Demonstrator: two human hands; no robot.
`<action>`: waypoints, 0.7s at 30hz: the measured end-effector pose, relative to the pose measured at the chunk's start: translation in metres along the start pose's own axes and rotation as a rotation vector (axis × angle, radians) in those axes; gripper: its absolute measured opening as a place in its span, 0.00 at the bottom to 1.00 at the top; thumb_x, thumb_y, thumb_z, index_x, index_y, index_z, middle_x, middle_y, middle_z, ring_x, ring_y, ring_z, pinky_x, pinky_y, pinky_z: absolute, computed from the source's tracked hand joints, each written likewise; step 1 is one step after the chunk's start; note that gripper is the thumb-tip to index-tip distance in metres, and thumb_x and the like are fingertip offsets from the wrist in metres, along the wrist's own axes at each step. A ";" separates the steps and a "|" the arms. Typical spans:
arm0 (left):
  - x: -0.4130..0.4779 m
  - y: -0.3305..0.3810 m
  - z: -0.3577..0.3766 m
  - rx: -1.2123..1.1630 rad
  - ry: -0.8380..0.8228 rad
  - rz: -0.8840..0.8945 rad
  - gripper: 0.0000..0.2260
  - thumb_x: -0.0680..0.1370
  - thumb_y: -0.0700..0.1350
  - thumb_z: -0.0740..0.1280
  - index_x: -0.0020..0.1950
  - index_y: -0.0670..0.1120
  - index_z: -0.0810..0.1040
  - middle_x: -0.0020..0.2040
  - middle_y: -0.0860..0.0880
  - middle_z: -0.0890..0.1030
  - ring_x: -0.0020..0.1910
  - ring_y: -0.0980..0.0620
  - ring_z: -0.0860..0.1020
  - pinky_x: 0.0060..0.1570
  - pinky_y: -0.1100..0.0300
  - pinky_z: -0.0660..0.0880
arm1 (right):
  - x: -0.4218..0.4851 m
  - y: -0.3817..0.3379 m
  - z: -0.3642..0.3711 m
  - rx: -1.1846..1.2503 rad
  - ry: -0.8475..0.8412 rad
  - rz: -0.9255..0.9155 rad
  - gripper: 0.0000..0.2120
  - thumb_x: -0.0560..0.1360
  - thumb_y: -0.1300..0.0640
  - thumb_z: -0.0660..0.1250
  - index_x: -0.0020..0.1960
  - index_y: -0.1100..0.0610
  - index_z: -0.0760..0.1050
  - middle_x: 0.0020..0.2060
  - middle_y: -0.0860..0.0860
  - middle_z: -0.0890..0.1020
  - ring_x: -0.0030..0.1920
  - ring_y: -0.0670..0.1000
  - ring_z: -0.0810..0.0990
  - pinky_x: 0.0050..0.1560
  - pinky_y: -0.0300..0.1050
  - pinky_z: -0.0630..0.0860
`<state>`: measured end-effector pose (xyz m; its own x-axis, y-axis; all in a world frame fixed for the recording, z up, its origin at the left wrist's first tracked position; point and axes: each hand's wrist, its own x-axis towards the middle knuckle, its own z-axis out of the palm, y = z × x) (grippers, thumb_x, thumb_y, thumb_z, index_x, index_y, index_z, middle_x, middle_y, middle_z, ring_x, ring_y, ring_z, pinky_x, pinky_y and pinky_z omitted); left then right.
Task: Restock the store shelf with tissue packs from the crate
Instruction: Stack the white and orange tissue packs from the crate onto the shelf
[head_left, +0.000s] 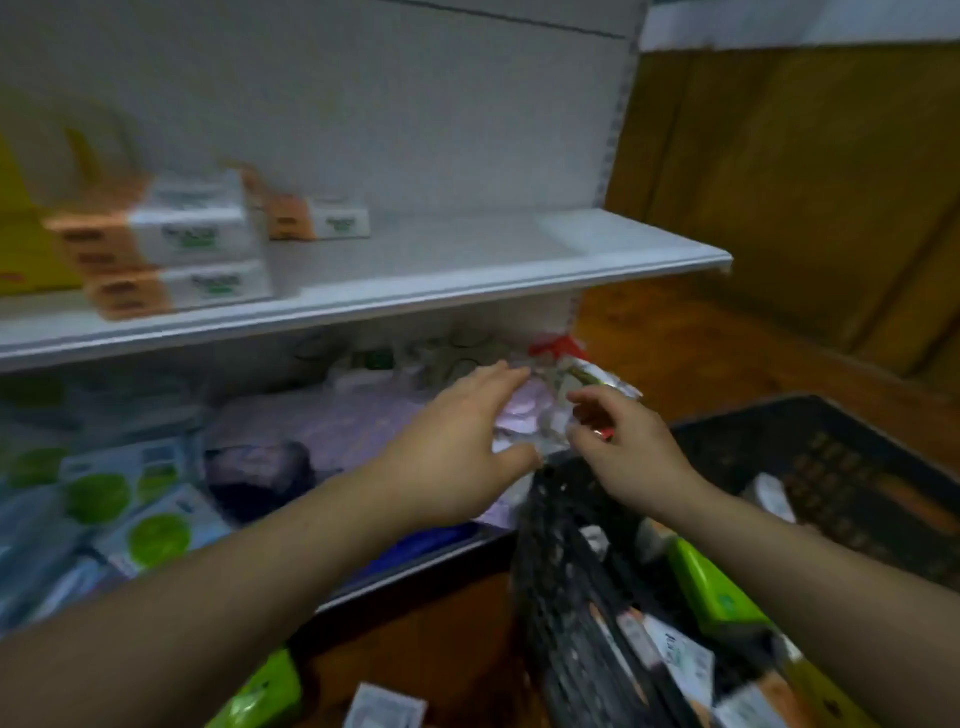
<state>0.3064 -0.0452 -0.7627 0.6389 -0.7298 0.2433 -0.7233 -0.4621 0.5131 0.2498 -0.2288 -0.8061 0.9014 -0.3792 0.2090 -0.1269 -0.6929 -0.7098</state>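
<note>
Reaching low at frame centre, the left hand (457, 441) presses spread fingers on a crinkly pale plastic-wrapped pack (530, 421) beneath the white shelf board (467, 283), right hand (623, 452) curled beside it, grip unclear; orange-and-white tissue packs (192, 234) sit upper left, more wait in the black plastic crate (831, 415), lower right.

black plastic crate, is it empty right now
No, the black plastic crate holds a green pack and white-and-orange packs inside its mesh walls.
</note>
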 end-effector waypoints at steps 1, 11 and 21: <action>0.009 0.010 0.016 0.002 -0.053 0.014 0.32 0.76 0.51 0.66 0.76 0.49 0.57 0.77 0.51 0.58 0.74 0.56 0.56 0.66 0.71 0.50 | -0.002 0.017 -0.008 -0.013 0.008 0.028 0.14 0.75 0.57 0.67 0.60 0.52 0.75 0.49 0.48 0.79 0.52 0.49 0.78 0.55 0.43 0.74; 0.078 0.084 0.175 -0.235 -0.447 -0.155 0.19 0.74 0.46 0.68 0.64 0.48 0.71 0.56 0.49 0.78 0.53 0.51 0.78 0.49 0.63 0.72 | -0.043 0.180 -0.073 -0.316 -0.249 0.473 0.23 0.77 0.48 0.63 0.69 0.55 0.65 0.61 0.55 0.75 0.56 0.55 0.76 0.47 0.44 0.70; 0.120 0.083 0.312 -0.226 -0.633 -0.489 0.17 0.75 0.43 0.64 0.62 0.38 0.73 0.57 0.44 0.78 0.54 0.48 0.77 0.41 0.64 0.68 | -0.039 0.275 -0.064 -0.456 -0.565 0.731 0.18 0.78 0.55 0.59 0.65 0.61 0.68 0.57 0.58 0.76 0.46 0.55 0.75 0.43 0.47 0.72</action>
<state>0.2411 -0.3285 -0.9476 0.5505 -0.6499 -0.5240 -0.2893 -0.7373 0.6104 0.1531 -0.4434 -0.9664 0.5891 -0.5393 -0.6018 -0.7611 -0.6205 -0.1889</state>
